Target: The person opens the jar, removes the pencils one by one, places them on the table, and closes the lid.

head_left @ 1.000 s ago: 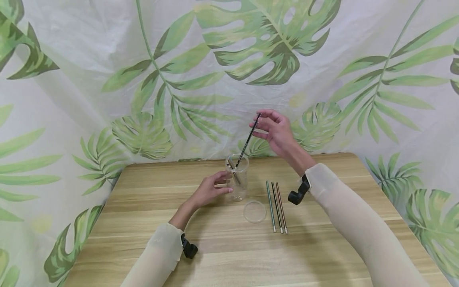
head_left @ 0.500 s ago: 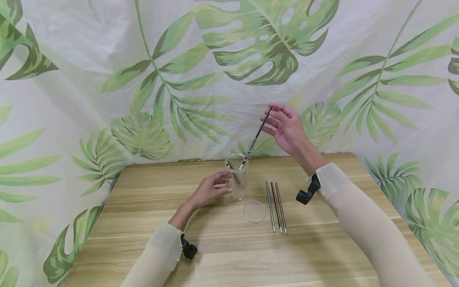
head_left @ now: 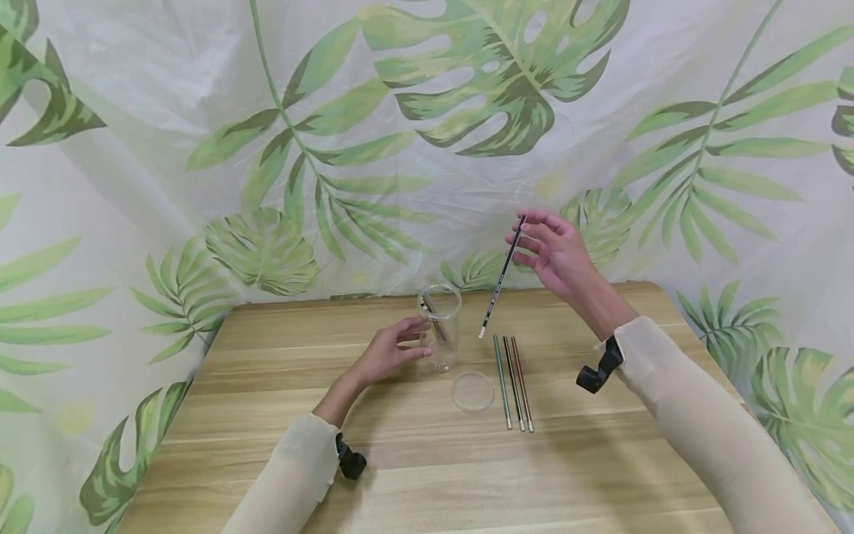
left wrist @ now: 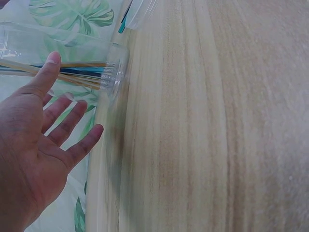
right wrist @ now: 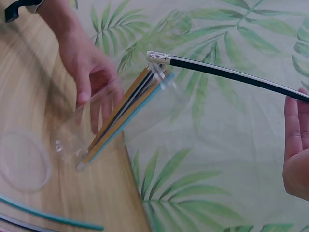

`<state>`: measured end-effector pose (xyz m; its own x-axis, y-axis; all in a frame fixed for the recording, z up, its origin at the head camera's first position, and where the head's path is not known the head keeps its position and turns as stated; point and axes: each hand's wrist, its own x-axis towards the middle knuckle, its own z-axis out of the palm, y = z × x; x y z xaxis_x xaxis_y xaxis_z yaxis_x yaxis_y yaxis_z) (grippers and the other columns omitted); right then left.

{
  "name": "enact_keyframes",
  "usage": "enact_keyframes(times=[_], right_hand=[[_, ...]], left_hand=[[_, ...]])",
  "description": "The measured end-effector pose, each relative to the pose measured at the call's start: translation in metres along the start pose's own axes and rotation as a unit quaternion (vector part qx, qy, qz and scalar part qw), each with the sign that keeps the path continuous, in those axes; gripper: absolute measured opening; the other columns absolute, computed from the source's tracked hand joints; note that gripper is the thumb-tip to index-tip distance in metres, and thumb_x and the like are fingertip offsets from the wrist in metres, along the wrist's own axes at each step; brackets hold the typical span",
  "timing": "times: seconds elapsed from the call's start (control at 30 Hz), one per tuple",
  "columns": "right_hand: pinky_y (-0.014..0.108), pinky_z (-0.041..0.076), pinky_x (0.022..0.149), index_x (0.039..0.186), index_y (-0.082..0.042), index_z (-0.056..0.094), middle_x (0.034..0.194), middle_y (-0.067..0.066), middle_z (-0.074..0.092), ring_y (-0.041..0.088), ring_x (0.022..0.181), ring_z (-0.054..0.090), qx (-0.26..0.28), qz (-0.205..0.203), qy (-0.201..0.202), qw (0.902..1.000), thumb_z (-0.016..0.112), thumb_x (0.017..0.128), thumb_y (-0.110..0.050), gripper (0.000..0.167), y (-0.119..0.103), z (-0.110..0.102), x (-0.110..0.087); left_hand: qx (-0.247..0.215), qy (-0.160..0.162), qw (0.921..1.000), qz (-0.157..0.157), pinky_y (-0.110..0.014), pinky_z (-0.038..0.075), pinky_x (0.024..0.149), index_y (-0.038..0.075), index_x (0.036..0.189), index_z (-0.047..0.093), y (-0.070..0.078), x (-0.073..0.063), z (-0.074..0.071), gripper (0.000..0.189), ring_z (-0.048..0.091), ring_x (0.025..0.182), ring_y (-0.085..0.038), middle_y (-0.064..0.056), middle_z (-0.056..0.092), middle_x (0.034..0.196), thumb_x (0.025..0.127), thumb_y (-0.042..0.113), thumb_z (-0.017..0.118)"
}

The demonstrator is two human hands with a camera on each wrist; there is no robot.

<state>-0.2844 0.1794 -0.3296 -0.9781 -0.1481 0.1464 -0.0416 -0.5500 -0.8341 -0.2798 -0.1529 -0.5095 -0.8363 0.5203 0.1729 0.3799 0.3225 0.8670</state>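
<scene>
Up behind the table, my right hand (head_left: 559, 248) pinches a black pencil (head_left: 502, 280) near its upper end. The pencil slants downward, its white-marked eraser end lowest, apart from the cup. A clear plastic cup (head_left: 450, 347) stands upright near the back edge, with several pencils (right wrist: 123, 113) leaning inside it. My left hand (head_left: 390, 352) loosely holds the cup from the left, thumb in front and fingers towards the far side. Both hand and cup also show in the left wrist view, where the thumb overlaps the clear wall.
A round clear lid (head_left: 473, 391) lies flat in front of the cup. To its right lie a green pencil (head_left: 502, 382), a black-bodied pencil (head_left: 514, 382) and a reddish-brown pencil (head_left: 523, 382), side by side. A leaf-patterned cloth (head_left: 373, 148) hangs behind the table (head_left: 400, 445).
My right hand has drawn the black pencil up out of the cup and moved it right, then slightly down. The left hand and cup have stayed in place.
</scene>
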Motion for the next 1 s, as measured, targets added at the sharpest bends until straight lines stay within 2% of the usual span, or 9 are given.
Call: enact_keyframes(times=[0.17, 0.33, 0.57, 0.9, 1.0], right_hand=[[0.035, 0.066, 0.073, 0.113, -0.002, 0.070, 0.099, 0.007, 0.072, 0.022, 0.088, 0.077, -0.045, 0.025, 0.012, 0.9986, 0.061, 0.105, 0.001, 0.013, 0.003, -0.014, -0.008], [0.035, 0.066, 0.075, 0.110, -0.007, 0.074, 0.102, 0.006, 0.073, 0.023, 0.094, 0.077, -0.082, 0.053, 0.023, 0.9950, 0.066, 0.103, -0.001, 0.012, 0.007, -0.029, -0.016], [0.035, 0.067, 0.076, 0.111, -0.006, 0.074, 0.104, 0.006, 0.074, 0.022, 0.093, 0.077, -0.106, 0.079, 0.041, 0.9903, 0.070, 0.102, -0.003, 0.011, 0.018, -0.050, -0.025], [0.035, 0.067, 0.079, 0.123, 0.000, 0.067, 0.103, 0.003, 0.075, 0.020, 0.094, 0.075, -0.179, 0.116, 0.044, 0.9759, 0.066, 0.104, -0.003, 0.019, 0.037, -0.073, -0.037], [0.035, 0.067, 0.080, 0.118, -0.004, 0.069, 0.103, 0.002, 0.075, 0.019, 0.092, 0.075, -0.194, 0.129, 0.046, 0.9714, 0.064, 0.105, -0.002, 0.014, 0.044, -0.080, -0.042]], left_hand=[[-0.004, 0.000, 1.0000, -0.004, -0.054, 0.053, 0.110, -0.004, 0.149, 0.052, 0.001, 0.000, 0.000, 0.065, 0.064, 0.131, -0.041, -0.024, 0.064, 0.144, 0.093, 0.010, 0.082], [-0.001, 0.000, 1.0000, -0.006, -0.052, 0.054, 0.110, -0.004, 0.150, 0.052, 0.003, 0.000, 0.000, 0.065, 0.064, 0.131, -0.040, -0.024, 0.063, 0.145, 0.094, 0.010, 0.082], [0.004, 0.002, 1.0000, -0.008, -0.051, 0.054, 0.110, -0.003, 0.150, 0.052, 0.003, 0.000, -0.001, 0.065, 0.065, 0.130, -0.039, -0.023, 0.063, 0.145, 0.094, 0.010, 0.082], [-0.008, 0.002, 0.9999, -0.007, -0.052, 0.054, 0.110, -0.003, 0.149, 0.053, 0.002, 0.000, 0.000, 0.065, 0.064, 0.131, -0.040, -0.023, 0.063, 0.145, 0.093, 0.010, 0.082], [-0.008, 0.001, 0.9999, -0.007, -0.051, 0.054, 0.110, -0.003, 0.150, 0.053, 0.002, 0.000, 0.001, 0.065, 0.064, 0.131, -0.040, -0.024, 0.063, 0.145, 0.093, 0.010, 0.082]])
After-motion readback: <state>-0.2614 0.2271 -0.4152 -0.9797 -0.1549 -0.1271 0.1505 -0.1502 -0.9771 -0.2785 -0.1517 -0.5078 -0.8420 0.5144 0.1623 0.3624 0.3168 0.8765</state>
